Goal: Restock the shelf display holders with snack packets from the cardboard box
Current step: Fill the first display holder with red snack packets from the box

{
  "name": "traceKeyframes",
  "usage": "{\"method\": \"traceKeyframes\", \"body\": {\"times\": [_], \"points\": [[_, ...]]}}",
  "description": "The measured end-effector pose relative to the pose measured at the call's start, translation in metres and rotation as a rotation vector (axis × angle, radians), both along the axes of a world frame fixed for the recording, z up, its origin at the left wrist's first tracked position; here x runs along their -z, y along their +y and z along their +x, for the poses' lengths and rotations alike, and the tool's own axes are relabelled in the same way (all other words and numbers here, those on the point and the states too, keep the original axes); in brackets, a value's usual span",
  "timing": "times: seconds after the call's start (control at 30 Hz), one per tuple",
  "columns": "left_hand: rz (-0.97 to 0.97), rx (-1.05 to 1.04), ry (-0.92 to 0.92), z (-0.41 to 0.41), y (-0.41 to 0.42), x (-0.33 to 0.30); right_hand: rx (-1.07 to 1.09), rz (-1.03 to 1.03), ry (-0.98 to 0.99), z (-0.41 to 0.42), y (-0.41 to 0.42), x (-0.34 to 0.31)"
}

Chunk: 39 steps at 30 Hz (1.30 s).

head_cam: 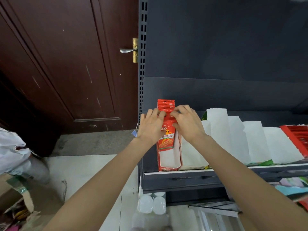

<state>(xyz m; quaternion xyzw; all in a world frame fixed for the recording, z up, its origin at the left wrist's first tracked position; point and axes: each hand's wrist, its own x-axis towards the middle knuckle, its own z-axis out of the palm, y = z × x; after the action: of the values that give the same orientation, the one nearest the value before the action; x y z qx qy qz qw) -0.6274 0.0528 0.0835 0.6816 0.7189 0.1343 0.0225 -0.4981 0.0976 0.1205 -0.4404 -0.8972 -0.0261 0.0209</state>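
A stack of red snack packets point(166, 105) stands upright in the leftmost display holder point(168, 161), a narrow red and white carton at the left end of the shelf. My left hand point(150, 126) rests on the left side of the packets with its fingers curled over their tops. My right hand point(187, 122) grips the packets from the right, fingertips on the top edges. The cardboard box point(15, 200) sits on the floor at the far left, partly out of view, with coloured packets inside.
Several white display holders point(236, 139) line the dark shelf point(200, 172) to the right, one red holder point(296, 139) at the far right. A brown door point(66, 64) stands left of the shelf upright. Another person's leg point(20, 155) is at the left. Clear bottles point(151, 205) sit below.
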Motion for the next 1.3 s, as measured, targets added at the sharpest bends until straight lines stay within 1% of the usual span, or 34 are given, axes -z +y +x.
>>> {"method": "traceKeyframes", "body": {"times": [0.07,0.17,0.23,0.3,0.37,0.43,0.5,0.57,0.6,0.7,0.8,0.9,1.0,1.13,1.17,1.2,1.27,1.3], "points": [[0.024,-0.001,-0.066,0.003,-0.006,-0.002,0.043,-0.033,0.136,0.010,-0.010,-0.005],[0.117,-0.001,-0.159,0.017,-0.015,-0.010,0.159,-0.112,0.362,0.030,-0.027,-0.010],[0.169,0.037,-0.208,0.034,-0.020,-0.017,0.205,-0.129,0.488,0.050,-0.034,-0.009],[0.173,0.101,-0.283,0.058,-0.025,-0.024,0.251,-0.135,0.573,0.075,-0.042,-0.009],[0.153,0.176,-0.355,0.086,-0.031,-0.030,0.298,-0.127,0.614,0.105,-0.050,-0.009],[0.114,0.228,-0.388,0.122,-0.036,-0.034,0.341,-0.122,0.627,0.142,-0.061,-0.008],[0.056,0.245,-0.461,0.164,-0.042,-0.034,0.393,-0.134,0.620,0.185,-0.071,-0.004],[0.008,0.252,-0.572,0.210,-0.051,-0.032,0.451,-0.163,0.604,0.232,-0.083,0.002],[-0.006,0.273,-0.589,0.235,-0.055,-0.028,0.480,-0.177,0.594,0.257,-0.090,0.005],[-0.074,0.352,-0.531,0.313,-0.070,-0.013,0.553,-0.204,0.548,0.332,-0.116,0.018],[-0.152,0.353,-0.525,0.381,-0.083,0.003,0.586,-0.255,0.448,0.399,-0.138,0.038],[-0.223,0.378,-0.454,0.435,-0.098,0.025,0.593,-0.312,0.408,0.461,-0.155,0.066],[-0.388,0.376,-0.347,0.469,-0.111,0.054,0.576,-0.453,0.334,0.508,-0.171,0.095],[-0.600,0.500,-0.111,0.489,-0.123,0.080,0.516,-0.710,0.292,0.536,-0.186,0.116],[-0.625,0.510,-0.047,0.490,-0.125,0.083,0.491,-0.738,0.239,0.538,-0.189,0.119],[-0.644,0.512,0.004,0.491,-0.127,0.086,0.468,-0.746,0.147,0.539,-0.192,0.120],[-0.684,0.498,0.072,0.490,-0.129,0.092,0.436,-0.711,-0.073,0.537,-0.196,0.120],[-0.696,0.489,0.100,0.489,-0.130,0.094,0.417,-0.683,-0.150,0.535,-0.197,0.121]]}}
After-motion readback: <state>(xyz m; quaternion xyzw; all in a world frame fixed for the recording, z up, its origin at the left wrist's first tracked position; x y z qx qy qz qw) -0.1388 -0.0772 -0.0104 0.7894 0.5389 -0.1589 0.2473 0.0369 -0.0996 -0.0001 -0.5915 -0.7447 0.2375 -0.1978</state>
